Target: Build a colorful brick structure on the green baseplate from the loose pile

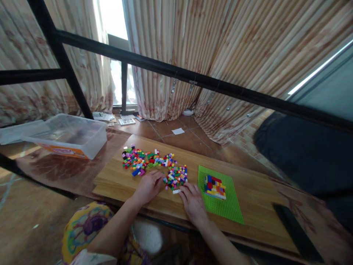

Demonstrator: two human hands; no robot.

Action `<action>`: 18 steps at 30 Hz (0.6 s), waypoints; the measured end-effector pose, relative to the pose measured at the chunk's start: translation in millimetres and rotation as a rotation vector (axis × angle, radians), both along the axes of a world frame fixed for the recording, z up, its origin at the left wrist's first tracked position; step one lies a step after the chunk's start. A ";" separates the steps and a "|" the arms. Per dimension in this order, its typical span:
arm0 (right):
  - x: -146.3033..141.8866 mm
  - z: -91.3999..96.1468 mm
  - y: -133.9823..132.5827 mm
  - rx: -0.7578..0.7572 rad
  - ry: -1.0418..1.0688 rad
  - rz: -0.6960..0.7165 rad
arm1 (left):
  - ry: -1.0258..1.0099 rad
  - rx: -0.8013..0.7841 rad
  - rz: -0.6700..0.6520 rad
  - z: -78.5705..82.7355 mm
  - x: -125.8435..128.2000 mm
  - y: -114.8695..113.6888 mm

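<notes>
A spread of small coloured bricks (154, 163) lies on a wooden board (256, 206). My left hand (149, 187) rests on the board at the near edge of the pile, fingers curled loosely beside the bricks. My right hand (193, 200) lies palm down, fingertips touching a small white brick (176, 191) at the pile's front edge. To its right sits a green baseplate (231, 209) carrying a small block (214, 187) built of red, yellow, blue and white bricks.
A clear plastic tub (68, 135) stands at the left on a dark surface. Black metal bars (193, 79) cross above the board. Striped curtains hang behind. A dark blue rounded object (306, 154) sits at the right. Papers lie on the tiled floor.
</notes>
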State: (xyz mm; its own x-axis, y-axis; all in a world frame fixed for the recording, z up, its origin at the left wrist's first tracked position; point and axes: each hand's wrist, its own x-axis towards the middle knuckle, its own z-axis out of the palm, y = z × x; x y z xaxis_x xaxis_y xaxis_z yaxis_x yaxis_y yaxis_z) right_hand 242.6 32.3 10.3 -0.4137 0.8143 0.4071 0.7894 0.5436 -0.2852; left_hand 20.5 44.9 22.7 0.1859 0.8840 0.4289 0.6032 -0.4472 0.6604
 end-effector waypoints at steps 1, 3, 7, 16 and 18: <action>0.2 0.0 0.2 -0.015 0.011 0.000 | 0.008 0.004 0.000 -0.6 -1.0 -0.6; 1.2 1.6 -0.2 -0.063 0.054 -0.001 | 0.023 0.010 -0.001 -2.2 -2.7 -2.3; 4.6 7.3 -6.7 -0.193 0.148 0.000 | 0.042 0.022 0.003 -5.6 -4.1 -6.8; 75.4 27.6 -19.3 -0.199 0.323 -0.183 | 0.068 0.087 0.048 -6.0 -1.3 -10.8; 101.1 32.5 -13.7 -0.153 0.347 -0.268 | 0.069 0.091 0.045 -6.2 0.2 -10.7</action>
State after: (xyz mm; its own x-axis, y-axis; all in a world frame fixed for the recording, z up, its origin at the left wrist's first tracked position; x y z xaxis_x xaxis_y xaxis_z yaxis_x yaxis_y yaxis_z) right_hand 343.8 18.5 42.8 -0.0414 0.9353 0.3515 0.7402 0.2650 -0.6180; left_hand 20.7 34.2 16.5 0.1784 0.8503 0.4951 0.6666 -0.4745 0.5748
